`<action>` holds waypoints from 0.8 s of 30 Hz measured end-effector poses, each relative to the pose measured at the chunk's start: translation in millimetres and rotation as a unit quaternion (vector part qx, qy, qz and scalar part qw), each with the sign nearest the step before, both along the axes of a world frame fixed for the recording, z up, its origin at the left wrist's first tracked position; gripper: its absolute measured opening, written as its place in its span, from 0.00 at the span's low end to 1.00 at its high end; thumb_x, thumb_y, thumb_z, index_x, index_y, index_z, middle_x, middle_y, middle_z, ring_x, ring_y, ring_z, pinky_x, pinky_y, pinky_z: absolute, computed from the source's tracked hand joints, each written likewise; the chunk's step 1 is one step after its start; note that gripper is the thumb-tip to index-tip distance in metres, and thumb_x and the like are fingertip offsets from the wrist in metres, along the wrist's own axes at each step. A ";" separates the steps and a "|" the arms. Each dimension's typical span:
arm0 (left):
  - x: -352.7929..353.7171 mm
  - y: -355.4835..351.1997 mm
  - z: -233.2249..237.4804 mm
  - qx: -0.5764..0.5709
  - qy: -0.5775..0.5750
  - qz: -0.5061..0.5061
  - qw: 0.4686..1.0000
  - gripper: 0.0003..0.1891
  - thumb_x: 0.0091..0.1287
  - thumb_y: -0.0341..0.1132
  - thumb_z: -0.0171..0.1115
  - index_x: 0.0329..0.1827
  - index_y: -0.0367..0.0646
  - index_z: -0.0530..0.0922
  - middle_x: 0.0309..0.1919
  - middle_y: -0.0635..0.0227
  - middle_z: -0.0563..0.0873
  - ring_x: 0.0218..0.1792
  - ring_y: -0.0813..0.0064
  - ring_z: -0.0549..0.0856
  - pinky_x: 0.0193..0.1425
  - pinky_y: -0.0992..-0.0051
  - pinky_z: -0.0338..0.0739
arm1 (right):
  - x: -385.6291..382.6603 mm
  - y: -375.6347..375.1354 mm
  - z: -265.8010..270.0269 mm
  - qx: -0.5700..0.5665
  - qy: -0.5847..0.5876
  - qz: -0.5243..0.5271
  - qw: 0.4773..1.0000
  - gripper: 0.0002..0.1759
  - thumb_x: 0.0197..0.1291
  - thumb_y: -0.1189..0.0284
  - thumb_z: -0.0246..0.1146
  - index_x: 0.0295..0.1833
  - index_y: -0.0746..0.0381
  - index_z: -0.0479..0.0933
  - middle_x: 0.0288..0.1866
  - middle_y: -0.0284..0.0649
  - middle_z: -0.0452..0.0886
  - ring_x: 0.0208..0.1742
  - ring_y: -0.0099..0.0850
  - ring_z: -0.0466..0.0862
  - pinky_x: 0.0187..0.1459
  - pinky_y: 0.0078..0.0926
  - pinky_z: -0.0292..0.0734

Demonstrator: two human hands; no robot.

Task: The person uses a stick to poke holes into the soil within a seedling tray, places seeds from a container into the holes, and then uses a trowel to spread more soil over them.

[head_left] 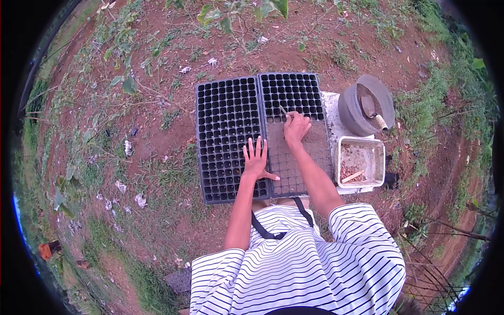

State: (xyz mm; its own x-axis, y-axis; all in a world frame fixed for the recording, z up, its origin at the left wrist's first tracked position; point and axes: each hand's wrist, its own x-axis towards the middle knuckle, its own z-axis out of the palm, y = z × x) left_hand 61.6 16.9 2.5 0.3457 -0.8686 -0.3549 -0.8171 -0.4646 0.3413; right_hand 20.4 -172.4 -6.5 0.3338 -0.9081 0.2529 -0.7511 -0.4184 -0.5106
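Observation:
Two black seedling trays lie side by side. The left seedling tray (228,115) shows bare cells, while the right seedling tray (291,86) has brown soil (286,152) over its nearer part and dark unfilled cells at the far end. My left hand (255,160) rests flat with fingers spread across the seam between the trays, its thumb over the soil. My right hand (297,127) pinches a thin stick (283,111) at the boundary between the soil and the unfilled cells. The stick's lower part is hidden by the fingers.
At the right, a grey bucket (349,107) holds soil and a trowel (379,121). Nearer stands a cream plastic basket (380,163) with small reddish-brown pieces and a wooden strip (353,176). A leafy plant (241,16) grows beyond the trays on weedy soil.

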 end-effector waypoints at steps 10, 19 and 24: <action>1.6 0.4 -3.8 -0.012 0.009 0.001 1.000 0.86 0.19 0.76 0.76 0.80 0.36 0.40 0.80 0.47 0.37 0.77 0.35 0.34 0.76 0.36 0.33 | -23.4 32.1 -1.0 -0.067 0.019 0.161 0.984 0.05 0.58 0.69 0.65 0.39 0.56 0.80 0.40 0.35 0.81 0.48 0.38 0.74 0.49 0.40 0.62; 2.1 1.3 -10.6 -0.012 0.014 0.004 1.000 0.86 0.20 0.76 0.76 0.80 0.37 0.37 0.80 0.48 0.35 0.78 0.39 0.30 0.77 0.38 0.28 | -2.1 -14.4 14.2 0.026 -0.021 -0.003 0.999 0.07 0.60 0.67 0.65 0.43 0.53 0.82 0.42 0.34 0.83 0.50 0.38 0.75 0.54 0.42 0.63; 3.8 0.2 -5.2 -0.003 0.027 -0.004 1.000 0.86 0.22 0.76 0.75 0.80 0.37 0.36 0.80 0.48 0.33 0.78 0.40 0.28 0.76 0.39 0.26 | -68.6 -26.7 18.5 0.038 0.029 -0.159 0.986 0.08 0.60 0.68 0.65 0.45 0.50 0.84 0.45 0.35 0.84 0.52 0.39 0.75 0.57 0.44 0.63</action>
